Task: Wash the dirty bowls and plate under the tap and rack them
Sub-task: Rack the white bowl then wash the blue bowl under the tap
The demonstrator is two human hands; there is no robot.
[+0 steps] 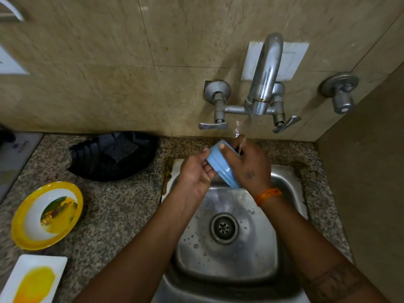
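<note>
**Blue bowl held on its side under the running tap**

A small blue bowl point(220, 164) sits between both hands above the back edge of the steel sink point(225, 259). The left hand point(196, 171) grips it from the left, fingers curled under its base end and thumb along the outer wall. The right hand point(249, 165) grips it from the right, thumb pressed on the upper wall and fingers wrapped round the far side, near the rim.

The bowl lies tilted on its side. Its long axis runs from upper left to lower right: the base points up and left toward the wall, the rim points down and right toward the sink basin. Its opening is turned away from the camera, so the inside cannot be seen.

A thin stream of water point(237, 130) falls from the tap point(264, 84) onto the right hand's fingers, just beside the bowl.

On the granite desk point(122, 204) to the left lie a yellow-rimmed bowl point(47, 215) with food residue, a white square plate point(32, 281) smeared yellow, and a black rack point(113, 156) holding a scouring pad point(123, 147).
</note>
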